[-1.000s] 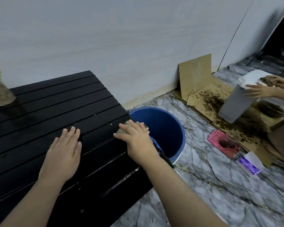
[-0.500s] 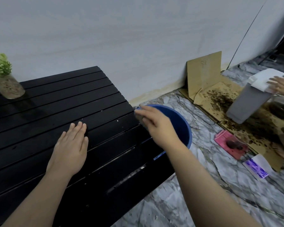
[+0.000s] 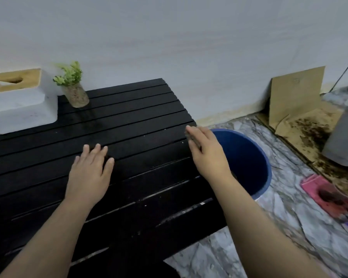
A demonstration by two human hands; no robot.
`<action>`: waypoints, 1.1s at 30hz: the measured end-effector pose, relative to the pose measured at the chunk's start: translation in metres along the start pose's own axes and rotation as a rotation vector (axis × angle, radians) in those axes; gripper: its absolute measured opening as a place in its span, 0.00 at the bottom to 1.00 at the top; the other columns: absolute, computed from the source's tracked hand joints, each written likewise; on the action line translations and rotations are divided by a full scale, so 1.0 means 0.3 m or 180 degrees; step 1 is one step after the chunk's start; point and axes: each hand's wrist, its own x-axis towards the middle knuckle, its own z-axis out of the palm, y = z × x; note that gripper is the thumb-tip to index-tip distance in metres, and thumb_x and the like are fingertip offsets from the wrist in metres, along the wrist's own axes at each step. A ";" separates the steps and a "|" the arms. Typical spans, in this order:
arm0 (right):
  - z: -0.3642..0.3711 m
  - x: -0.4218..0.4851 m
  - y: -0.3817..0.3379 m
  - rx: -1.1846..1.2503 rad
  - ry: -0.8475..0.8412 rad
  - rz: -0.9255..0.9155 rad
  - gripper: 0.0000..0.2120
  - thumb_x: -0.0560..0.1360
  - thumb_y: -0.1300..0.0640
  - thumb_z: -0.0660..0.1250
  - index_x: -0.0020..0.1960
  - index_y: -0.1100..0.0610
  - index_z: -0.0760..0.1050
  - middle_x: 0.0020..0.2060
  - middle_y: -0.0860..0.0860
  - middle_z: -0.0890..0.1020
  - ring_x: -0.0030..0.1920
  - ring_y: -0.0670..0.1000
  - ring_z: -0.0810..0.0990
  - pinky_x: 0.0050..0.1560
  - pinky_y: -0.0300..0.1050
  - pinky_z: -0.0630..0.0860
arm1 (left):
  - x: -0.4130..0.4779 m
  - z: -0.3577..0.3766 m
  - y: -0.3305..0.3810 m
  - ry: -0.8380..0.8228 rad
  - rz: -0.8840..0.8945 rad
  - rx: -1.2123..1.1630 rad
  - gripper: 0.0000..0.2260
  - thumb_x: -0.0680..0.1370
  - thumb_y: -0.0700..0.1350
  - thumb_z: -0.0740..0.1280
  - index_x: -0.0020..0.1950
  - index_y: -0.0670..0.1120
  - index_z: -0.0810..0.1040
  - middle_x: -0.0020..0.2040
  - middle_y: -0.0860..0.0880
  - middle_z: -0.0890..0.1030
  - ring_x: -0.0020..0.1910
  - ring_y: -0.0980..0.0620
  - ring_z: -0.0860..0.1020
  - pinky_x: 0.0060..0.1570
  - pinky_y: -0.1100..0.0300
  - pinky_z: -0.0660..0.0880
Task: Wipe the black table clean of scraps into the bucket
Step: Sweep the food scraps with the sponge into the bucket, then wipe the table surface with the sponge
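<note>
The black slatted table (image 3: 139,109) fills the left and middle of the view. A few pale specks of scrap (image 3: 182,141) lie near its right edge. The blue bucket (image 3: 265,157) stands on the floor against that edge. My left hand (image 3: 88,177) lies flat on the slats, fingers apart, holding nothing. My right hand (image 3: 207,155) is at the table's right edge beside the bucket, fingers pressed over a small grey-brown wiping wad (image 3: 190,136) that is mostly hidden under them.
A white tissue box with a wooden lid (image 3: 22,105) and a small plant in a jar (image 3: 75,95) stand at the table's back left. On the marble floor to the right are dirt-strewn cardboard (image 3: 295,91), a grey bin (image 3: 342,141) and a pink pad (image 3: 327,195).
My right hand swept off the edge over the bucket, then came back to the table's right edge. My left hand stayed flat. The view turned left, bringing the tissue box in.
</note>
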 end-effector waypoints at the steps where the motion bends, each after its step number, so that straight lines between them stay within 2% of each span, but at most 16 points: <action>1: 0.061 -0.021 -0.063 0.0101 -0.0132 -0.0253 0.17 0.77 0.59 0.60 0.65 0.49 0.70 0.67 0.53 0.70 0.66 0.51 0.69 0.60 0.43 0.69 | -0.017 -0.004 -0.039 -0.0099 -0.0090 0.0187 0.24 0.79 0.54 0.48 0.73 0.45 0.59 0.76 0.46 0.58 0.76 0.46 0.49 0.72 0.48 0.49; 3: 0.212 -0.077 -0.179 0.0015 -0.0646 -0.0711 0.17 0.77 0.59 0.60 0.65 0.51 0.70 0.68 0.56 0.70 0.69 0.55 0.66 0.65 0.49 0.67 | -0.050 0.002 -0.089 -0.0296 -0.0190 0.0319 0.24 0.79 0.53 0.46 0.74 0.46 0.53 0.77 0.48 0.53 0.76 0.48 0.46 0.72 0.49 0.46; 5: 0.340 -0.130 -0.246 -0.0591 -0.1088 -0.1050 0.17 0.78 0.54 0.58 0.67 0.48 0.68 0.71 0.54 0.67 0.73 0.57 0.59 0.72 0.59 0.54 | -0.069 0.012 -0.107 -0.0345 -0.0196 0.0309 0.24 0.79 0.53 0.45 0.75 0.48 0.50 0.77 0.50 0.50 0.76 0.50 0.45 0.73 0.51 0.44; 6: 0.373 -0.131 -0.246 -0.0862 -0.1127 -0.1122 0.17 0.78 0.52 0.58 0.67 0.45 0.67 0.72 0.52 0.65 0.74 0.56 0.56 0.72 0.63 0.48 | -0.068 0.016 -0.110 -0.0320 -0.0188 0.0297 0.24 0.79 0.53 0.45 0.75 0.49 0.50 0.77 0.50 0.50 0.76 0.50 0.45 0.73 0.51 0.44; 8: 0.362 -0.085 -0.183 -0.1125 -0.1036 -0.1087 0.18 0.77 0.51 0.58 0.67 0.41 0.65 0.72 0.50 0.65 0.74 0.56 0.55 0.71 0.67 0.43 | -0.062 0.021 -0.116 -0.0261 -0.0180 0.0253 0.24 0.79 0.53 0.45 0.75 0.49 0.50 0.77 0.51 0.49 0.76 0.51 0.44 0.73 0.52 0.43; 10: 0.283 -0.003 -0.060 -0.1232 -0.0844 -0.0726 0.19 0.77 0.53 0.58 0.67 0.41 0.65 0.73 0.50 0.64 0.74 0.56 0.57 0.70 0.68 0.46 | -0.059 0.028 -0.121 -0.0240 -0.0169 0.0202 0.24 0.79 0.54 0.44 0.75 0.50 0.50 0.77 0.51 0.49 0.75 0.52 0.43 0.73 0.53 0.42; 12: 0.165 0.094 0.074 -0.1206 -0.0736 -0.0109 0.18 0.78 0.55 0.57 0.67 0.43 0.67 0.72 0.53 0.64 0.73 0.57 0.60 0.71 0.62 0.54 | -0.062 0.035 -0.124 -0.0218 -0.0170 0.0193 0.24 0.79 0.54 0.43 0.75 0.50 0.50 0.77 0.51 0.49 0.75 0.53 0.43 0.72 0.53 0.41; 14: 0.051 0.150 0.167 -0.1074 -0.0641 0.0413 0.18 0.78 0.59 0.57 0.66 0.48 0.69 0.70 0.56 0.67 0.67 0.60 0.68 0.65 0.54 0.65 | -0.063 0.036 -0.123 -0.0209 -0.0164 0.0210 0.24 0.79 0.54 0.43 0.75 0.49 0.49 0.77 0.51 0.48 0.75 0.52 0.43 0.72 0.53 0.41; 17: -0.013 0.164 0.165 -0.0839 -0.0136 0.0915 0.16 0.78 0.62 0.56 0.64 0.54 0.71 0.68 0.57 0.69 0.63 0.60 0.71 0.60 0.51 0.69 | -0.068 0.035 -0.119 -0.0193 -0.0161 0.0231 0.24 0.79 0.54 0.42 0.75 0.49 0.48 0.77 0.51 0.48 0.75 0.52 0.43 0.73 0.53 0.41; 19: 0.041 0.137 0.061 -0.0634 0.0140 0.0496 0.17 0.77 0.63 0.58 0.63 0.53 0.72 0.68 0.58 0.69 0.64 0.60 0.70 0.63 0.50 0.68 | -0.068 0.034 -0.117 -0.0191 -0.0164 0.0235 0.24 0.79 0.54 0.42 0.75 0.49 0.49 0.77 0.50 0.48 0.76 0.51 0.43 0.73 0.53 0.41; 20: 0.096 0.109 -0.015 -0.0527 0.0052 0.0110 0.17 0.76 0.63 0.59 0.63 0.53 0.73 0.67 0.58 0.70 0.65 0.59 0.70 0.65 0.51 0.67 | -0.066 0.033 -0.116 -0.0204 -0.0164 0.0238 0.24 0.79 0.54 0.42 0.75 0.49 0.48 0.77 0.50 0.48 0.76 0.51 0.43 0.73 0.53 0.41; 23: 0.333 -0.064 -0.217 -0.0630 -0.0811 -0.1111 0.17 0.76 0.60 0.61 0.64 0.52 0.73 0.67 0.58 0.72 0.69 0.60 0.67 0.69 0.56 0.65 | -0.065 0.032 -0.123 -0.0258 -0.0154 0.0276 0.25 0.79 0.54 0.42 0.75 0.48 0.48 0.77 0.50 0.48 0.76 0.51 0.43 0.73 0.52 0.41; 25: 0.396 -0.142 -0.249 -0.0869 -0.1140 -0.1395 0.17 0.77 0.55 0.59 0.65 0.47 0.70 0.71 0.54 0.68 0.73 0.58 0.61 0.71 0.62 0.56 | -0.065 0.033 -0.130 -0.0247 -0.0153 0.0282 0.25 0.79 0.54 0.42 0.75 0.49 0.49 0.77 0.50 0.49 0.76 0.51 0.44 0.73 0.52 0.42; 28: 0.269 -0.041 -0.068 -0.1209 -0.0832 -0.0773 0.18 0.77 0.53 0.59 0.66 0.43 0.67 0.72 0.51 0.65 0.73 0.56 0.59 0.70 0.66 0.53 | -0.065 0.033 -0.129 -0.0318 -0.0173 0.0264 0.25 0.79 0.54 0.43 0.75 0.49 0.49 0.77 0.50 0.49 0.76 0.51 0.43 0.73 0.52 0.42; 31: 0.017 0.056 0.160 -0.1204 -0.0352 0.0430 0.17 0.78 0.58 0.57 0.66 0.49 0.69 0.69 0.55 0.68 0.66 0.60 0.68 0.64 0.55 0.65 | -0.055 0.005 -0.113 -0.0407 -0.0265 0.0135 0.24 0.79 0.52 0.44 0.75 0.47 0.50 0.77 0.49 0.50 0.76 0.50 0.44 0.74 0.51 0.41; 33: -0.101 0.036 0.195 -0.0913 0.0070 0.0825 0.16 0.79 0.60 0.55 0.65 0.53 0.70 0.67 0.56 0.69 0.63 0.60 0.71 0.59 0.47 0.68 | -0.048 -0.026 -0.078 -0.0278 -0.0228 -0.0015 0.24 0.80 0.52 0.45 0.74 0.46 0.52 0.77 0.47 0.53 0.76 0.49 0.46 0.73 0.51 0.42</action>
